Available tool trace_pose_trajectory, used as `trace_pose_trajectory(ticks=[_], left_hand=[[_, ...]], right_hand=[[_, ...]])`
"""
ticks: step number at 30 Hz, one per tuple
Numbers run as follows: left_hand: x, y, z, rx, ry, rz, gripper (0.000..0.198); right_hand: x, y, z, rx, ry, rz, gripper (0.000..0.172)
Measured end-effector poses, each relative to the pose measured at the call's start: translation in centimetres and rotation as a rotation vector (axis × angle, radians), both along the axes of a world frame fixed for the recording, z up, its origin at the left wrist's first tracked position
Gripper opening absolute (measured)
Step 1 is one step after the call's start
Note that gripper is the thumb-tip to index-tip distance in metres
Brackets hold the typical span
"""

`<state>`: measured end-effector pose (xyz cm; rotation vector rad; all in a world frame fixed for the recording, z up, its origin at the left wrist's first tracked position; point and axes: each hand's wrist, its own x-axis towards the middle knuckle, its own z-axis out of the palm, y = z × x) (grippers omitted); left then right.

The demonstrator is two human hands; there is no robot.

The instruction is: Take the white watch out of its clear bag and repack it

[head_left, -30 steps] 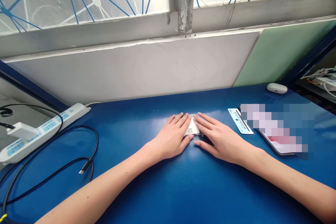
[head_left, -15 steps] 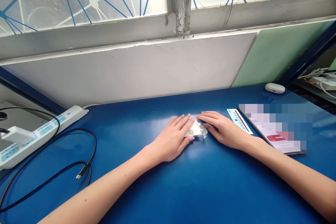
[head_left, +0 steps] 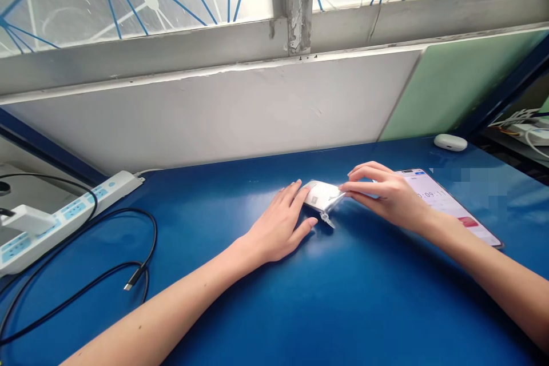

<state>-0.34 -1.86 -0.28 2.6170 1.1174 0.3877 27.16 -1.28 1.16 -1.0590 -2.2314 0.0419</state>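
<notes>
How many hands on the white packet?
2. The left hand lies flat, fingers against the left edge of the white packet; the right hand pinches its right edge. No others in view.

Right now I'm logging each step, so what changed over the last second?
The right hand pinched the white packet by its right edge and lifted that side off the table; earlier it lay flat under both hands. The left hand stays flat against its left side. The power strip, cable, phone and earbud case have not moved.

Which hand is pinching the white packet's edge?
The right hand, its fingertips closed on the right edge of the packet; the left hand lies flat, fingers against its left side.
</notes>
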Motion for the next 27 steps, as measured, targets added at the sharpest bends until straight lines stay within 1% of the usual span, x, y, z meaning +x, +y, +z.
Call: trace_pose_trajectory(ticks=[5, 7, 10, 13, 16, 18, 20, 22, 24, 25, 27], left_hand=[[0.1, 0.0, 0.0, 0.005, -0.015, 0.015, 0.066], [0.0, 0.0, 0.0, 0.014, -0.034, 0.017, 0.067], [-0.1, -0.1, 0.0, 0.068, -0.107, 0.014, 0.067], [-0.2, -0.2, 0.0, 0.177, -0.182, -0.018, 0.075], [-0.1, -0.2, -0.1, 0.279, -0.196, -0.079, 0.087], [0.0, -0.1, -0.1, 0.311, -0.189, -0.129, 0.091], [0.1, 0.0, -0.1, 0.298, -0.177, -0.163, 0.089], [0.1, 0.1, -0.1, 0.25, -0.158, -0.167, 0.085], [0.2, 0.2, -0.1, 0.19, -0.134, -0.156, 0.082], [0.2, 0.3, -0.1, 0.16, -0.124, -0.148, 0.081], [0.3, 0.3, -0.1, 0.108, -0.108, -0.129, 0.08]], right_hand=[[0.0, -0.6, 1.0, -0.028, 0.356, -0.121, 0.016], [-0.3, -0.7, 1.1, -0.077, 0.491, -0.161, 0.014], [-0.9, -0.8, 0.9, -0.228, 0.639, -0.223, 0.017], [-1.6, -0.8, 0.5, -0.398, 0.705, -0.221, 0.024], [-2.4, -0.8, -0.3, -0.516, 0.683, -0.171, 0.028], [-2.7, -0.8, -0.8, -0.55, 0.647, -0.16, 0.028], [-3.0, -0.8, -1.3, -0.569, 0.618, -0.15, 0.027], [-3.1, -0.7, -1.7, -0.585, 0.593, -0.123, 0.025], [-3.2, -0.7, -2.1, -0.573, 0.542, -0.094, 0.025], [-3.1, -0.7, -2.2, -0.542, 0.488, -0.089, 0.025], [-3.0, -0.7, -2.5, -0.42, 0.317, -0.09, 0.026]])
